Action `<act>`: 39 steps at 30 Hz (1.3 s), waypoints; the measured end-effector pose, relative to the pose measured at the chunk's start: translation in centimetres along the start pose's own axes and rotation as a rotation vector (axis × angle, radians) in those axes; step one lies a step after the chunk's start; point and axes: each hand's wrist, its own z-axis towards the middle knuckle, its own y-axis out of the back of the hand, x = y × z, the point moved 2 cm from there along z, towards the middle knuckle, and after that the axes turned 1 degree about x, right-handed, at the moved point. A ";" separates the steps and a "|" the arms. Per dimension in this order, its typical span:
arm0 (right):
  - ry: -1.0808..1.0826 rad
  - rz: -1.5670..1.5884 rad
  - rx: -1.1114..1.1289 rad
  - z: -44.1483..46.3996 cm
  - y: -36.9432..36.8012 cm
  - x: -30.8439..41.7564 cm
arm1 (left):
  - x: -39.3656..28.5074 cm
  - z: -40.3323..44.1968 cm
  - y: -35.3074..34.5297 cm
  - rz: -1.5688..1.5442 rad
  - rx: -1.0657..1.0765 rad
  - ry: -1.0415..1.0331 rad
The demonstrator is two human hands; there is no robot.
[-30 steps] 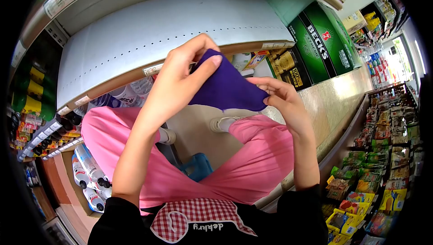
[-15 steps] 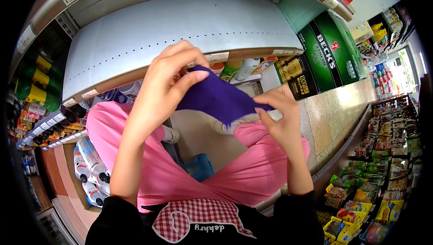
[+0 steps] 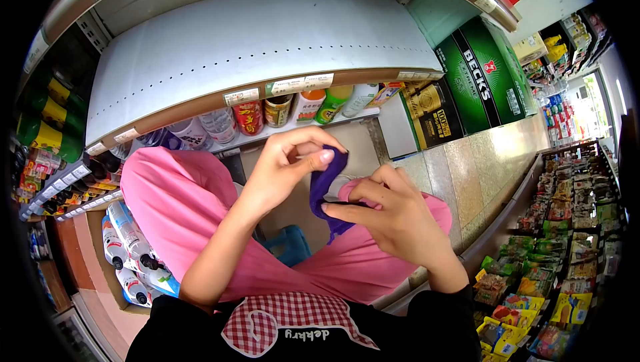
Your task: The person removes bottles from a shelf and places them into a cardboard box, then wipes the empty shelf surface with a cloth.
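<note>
A purple cloth (image 3: pixel 320 192) hangs bunched and folded between both hands, above the lap in pink trousers. Its upper end is pinched between thumb and fingers of my left hand (image 3: pixel 287 165). My right hand (image 3: pixel 393 212) grips the lower part, with the thumb pressed along the cloth's side and the fingers curled over it. Behind the hands, the front edge of the shelf (image 3: pixel 247 35) runs across the view. Cans and bottles, including a red can (image 3: pixel 249 117), stand on the level below.
A green Becks box (image 3: pixel 483 75) and a black box (image 3: pixel 435 114) stand at the shelf's right end. At the lower left is a carton of bottles (image 3: pixel 130 255). Snack packets (image 3: pixel 567 242) fill a rack on the right. A blue object (image 3: pixel 290 245) lies between the legs.
Both hands have come down and closer together. The cloth, stretched out sideways before, is now bunched and hangs more vertically. More cans on the lower shelf show.
</note>
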 end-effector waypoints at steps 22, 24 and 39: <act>-0.399 0.958 -0.269 1.0 -0.9 -5.9 | -3.4 0.3 -1.3 -0.299 0.091 0.177; -0.489 0.943 -0.307 1.0 -1.0 -6.1 | -2.6 0.5 -1.2 -0.246 0.089 0.119; -0.651 0.961 -0.284 1.8 -1.8 -6.8 | 0.2 1.7 -0.7 0.537 -0.237 -0.233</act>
